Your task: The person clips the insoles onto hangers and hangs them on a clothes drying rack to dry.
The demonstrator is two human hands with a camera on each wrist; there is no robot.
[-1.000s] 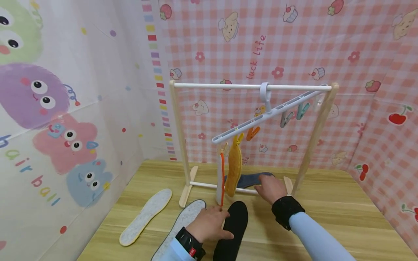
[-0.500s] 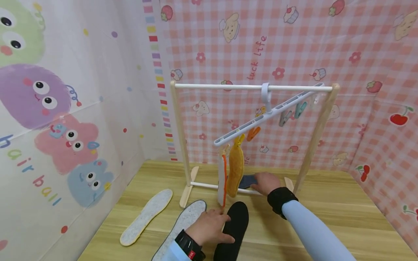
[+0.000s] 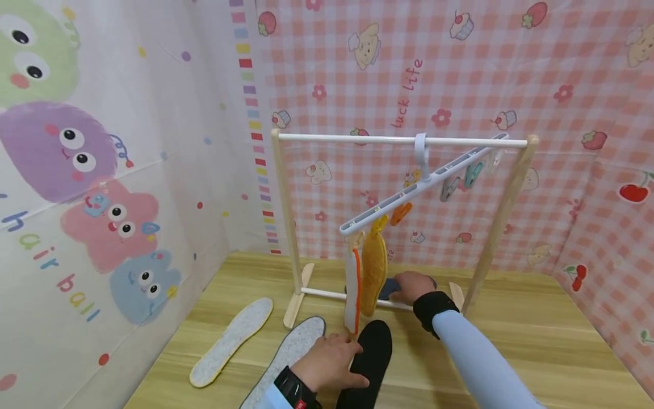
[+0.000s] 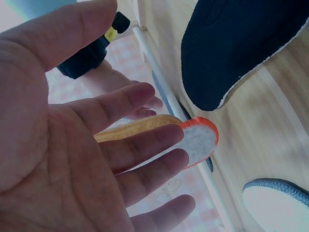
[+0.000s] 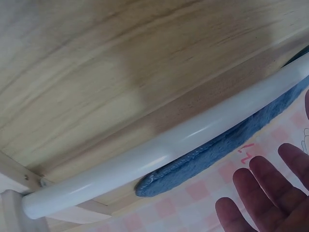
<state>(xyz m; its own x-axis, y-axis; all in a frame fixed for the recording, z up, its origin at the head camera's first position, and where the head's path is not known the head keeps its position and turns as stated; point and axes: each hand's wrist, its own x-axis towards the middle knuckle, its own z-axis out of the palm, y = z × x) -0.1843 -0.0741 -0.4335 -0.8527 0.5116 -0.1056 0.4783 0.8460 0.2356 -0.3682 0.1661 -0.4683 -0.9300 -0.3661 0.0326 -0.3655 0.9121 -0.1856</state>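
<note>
2 insoles hung, 4 down; R hand (image 3: 413, 288) at blue insole (image 3: 390, 288)
Yellow insole (image 3: 374, 272) & orange-edged insole (image 3: 353, 292) clipped to hanger (image 3: 393, 200); blue (behind low bar (image 3: 327, 293)), black insole (image 3: 375, 355), 2 grey insoles (image 3: 232, 341) on table (image 3: 511, 352), prob. left to do. L hand (image 3: 327, 363) spread nr black; R fingers loosely apart, contact unclear. Vs 1 s ago: R hand further L over blue, L hand abt same.
</note>
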